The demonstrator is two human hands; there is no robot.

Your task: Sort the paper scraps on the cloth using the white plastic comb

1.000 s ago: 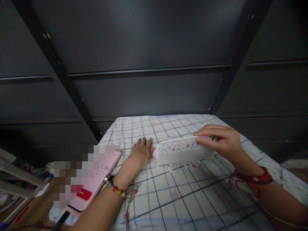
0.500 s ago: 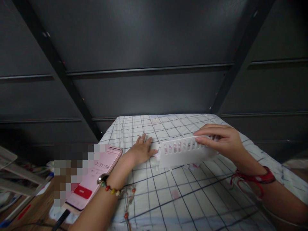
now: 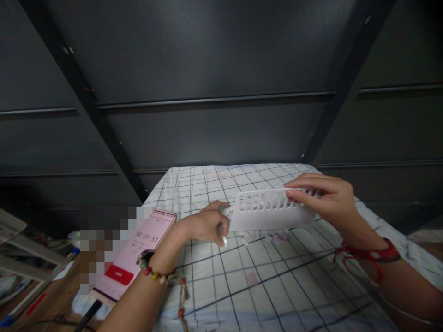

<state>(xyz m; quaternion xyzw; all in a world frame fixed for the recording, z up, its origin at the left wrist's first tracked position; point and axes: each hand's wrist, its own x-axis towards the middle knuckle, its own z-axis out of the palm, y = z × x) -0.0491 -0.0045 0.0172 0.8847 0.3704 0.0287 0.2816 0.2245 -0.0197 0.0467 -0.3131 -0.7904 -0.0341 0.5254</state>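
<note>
A white plastic basket [image 3: 273,214] with a row of slots along its side is held by its upper right rim in my right hand [image 3: 323,196], thumb in front and fingers behind. It is tilted, with its solid lower wall toward me. Beside its left end, my left hand [image 3: 209,223] has its fingers curled, and a small white piece [image 3: 224,241] shows at the thumb tip. Several small white and pinkish pieces [image 3: 278,236] lie on the checked cloth under the basket's lower edge. What the basket holds is mostly hidden; bits show through its slots.
A white cloth with dark grid lines [image 3: 263,286] covers the surface. A pink phone [image 3: 138,253] showing a running timer lies at the left, with a cable [image 3: 88,316] plugged in. Dark panels [image 3: 214,129] rise behind. A white rack [image 3: 27,258] stands at far left.
My left hand has gone from flat, spread fingers to a curled pinch near the basket's left end. The basket has been raised and tilted slightly, baring more small pieces beneath it.
</note>
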